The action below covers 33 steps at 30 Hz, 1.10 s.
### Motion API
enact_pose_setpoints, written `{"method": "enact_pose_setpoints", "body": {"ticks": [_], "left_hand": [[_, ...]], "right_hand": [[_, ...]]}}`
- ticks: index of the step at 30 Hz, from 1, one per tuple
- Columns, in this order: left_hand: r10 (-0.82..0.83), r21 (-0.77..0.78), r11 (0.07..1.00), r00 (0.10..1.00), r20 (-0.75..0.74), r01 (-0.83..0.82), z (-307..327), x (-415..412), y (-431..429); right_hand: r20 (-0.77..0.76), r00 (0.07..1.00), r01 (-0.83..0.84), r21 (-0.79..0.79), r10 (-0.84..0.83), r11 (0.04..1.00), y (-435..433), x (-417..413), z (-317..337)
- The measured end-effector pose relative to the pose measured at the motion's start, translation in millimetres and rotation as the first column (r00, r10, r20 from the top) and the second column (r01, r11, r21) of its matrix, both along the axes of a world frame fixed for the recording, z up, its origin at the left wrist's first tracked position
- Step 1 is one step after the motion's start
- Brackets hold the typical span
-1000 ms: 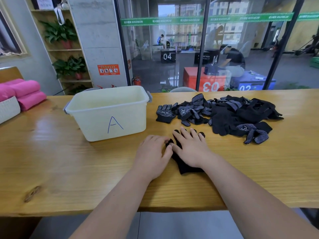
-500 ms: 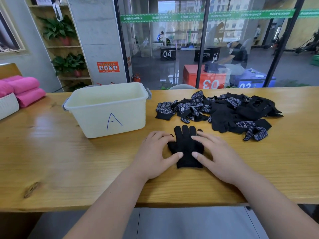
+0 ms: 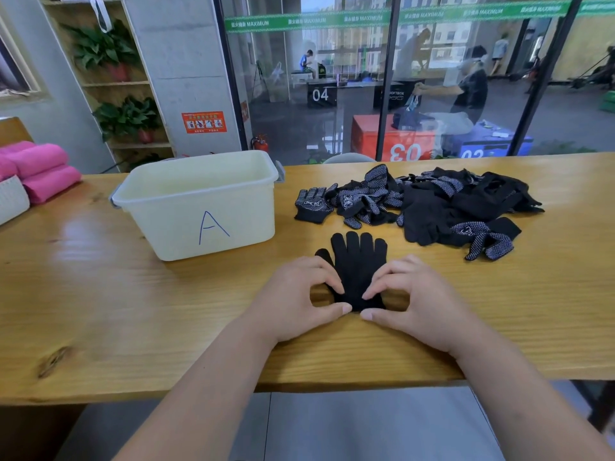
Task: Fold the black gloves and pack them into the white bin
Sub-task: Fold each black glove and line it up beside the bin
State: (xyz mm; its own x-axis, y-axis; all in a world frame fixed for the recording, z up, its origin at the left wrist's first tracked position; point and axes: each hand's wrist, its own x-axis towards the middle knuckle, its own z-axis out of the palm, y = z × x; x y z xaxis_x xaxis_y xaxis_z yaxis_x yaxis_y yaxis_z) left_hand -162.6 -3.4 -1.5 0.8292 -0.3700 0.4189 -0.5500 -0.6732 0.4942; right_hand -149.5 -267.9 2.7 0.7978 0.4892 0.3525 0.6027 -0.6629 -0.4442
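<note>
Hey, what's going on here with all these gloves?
A person is packing gloves at a wooden table. Their left hand and right hand each pinch the cuff end of one black glove, which lies flat with its fingers pointing away from them. A pile of gloves waits just beyond, to the right. The white bin, marked A, stands to the left; no gloves show inside it.

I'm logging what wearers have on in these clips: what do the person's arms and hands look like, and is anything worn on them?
The left hand and right hand are bare, with no rings showing; the visible nails look short and unpainted. The left forearm and right forearm are bare too: no sleeve, watch, bracelet or strap appears anywhere down to the picture's bottom edge.
</note>
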Motion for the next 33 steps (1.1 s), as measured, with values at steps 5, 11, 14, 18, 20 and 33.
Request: {"method": "enact_pose_setpoints", "body": {"ticks": [5, 11, 14, 18, 20, 33], "left_hand": [[0.009, 0.012, 1.000, 1.000, 0.026, -0.009, -0.2, 0.1, -0.9], [-0.005, 0.051, 0.999, 0.998, 0.066, 0.001, -2.2, 2.7, -1.4], [0.007, 0.068, 0.998, 0.994, 0.111, -0.015, -4.0, 5.7, -2.3], [0.052, 0.009, 0.999, 0.995, 0.088, -0.053, -4.3, 5.9, -0.4], [0.084, -0.024, 0.996, 0.996, 0.039, -0.083, -4.5, 5.1, 0.6], [0.156, -0.110, 0.979, 0.978, -0.136, -0.171, 1.2, 0.5, -3.8]], "right_hand": [[0.107, 0.994, 0.031, -0.018, -0.029, 0.999, 0.9, 3.2, -2.4], [0.161, 0.985, 0.068, -0.039, -0.060, 0.997, 4.7, 4.7, -4.7], [0.155, 0.986, 0.054, 0.011, -0.055, 0.998, 4.5, 1.2, -1.8], [0.113, 0.992, 0.055, -0.012, -0.054, 0.998, 3.1, -0.8, 0.1], [0.076, 0.994, 0.081, 0.006, -0.082, 0.997, 2.2, 1.7, -1.8], [-0.065, 0.990, 0.131, 0.156, -0.122, 0.979, 4.0, 2.1, 0.5]]}}
